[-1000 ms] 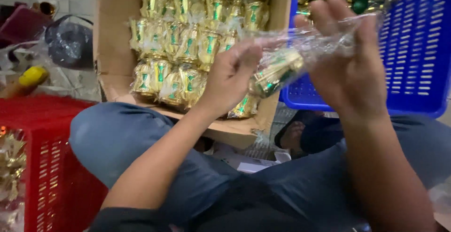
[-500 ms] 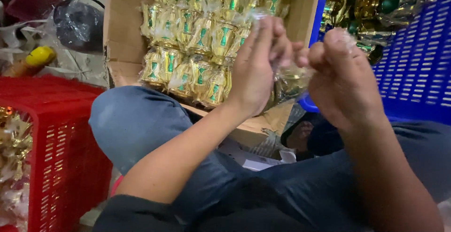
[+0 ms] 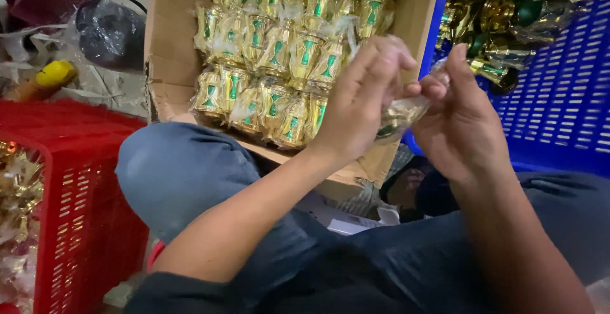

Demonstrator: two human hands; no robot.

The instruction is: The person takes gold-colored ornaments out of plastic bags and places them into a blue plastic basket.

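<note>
both hands are pinching a clear bag (image 3: 401,114) between them, left hand (image 3: 363,101) and right hand (image 3: 459,120) with fingers closed on it, just over the box (image 3: 166,47) edge. the thin film is looking slippery; a loose pinch risks it dropping beside the box.

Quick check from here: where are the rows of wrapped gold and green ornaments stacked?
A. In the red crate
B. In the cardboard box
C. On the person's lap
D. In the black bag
B: the wrapped gold and green ornaments stand in rows inside the cardboard box, just beyond the left hand.
</note>
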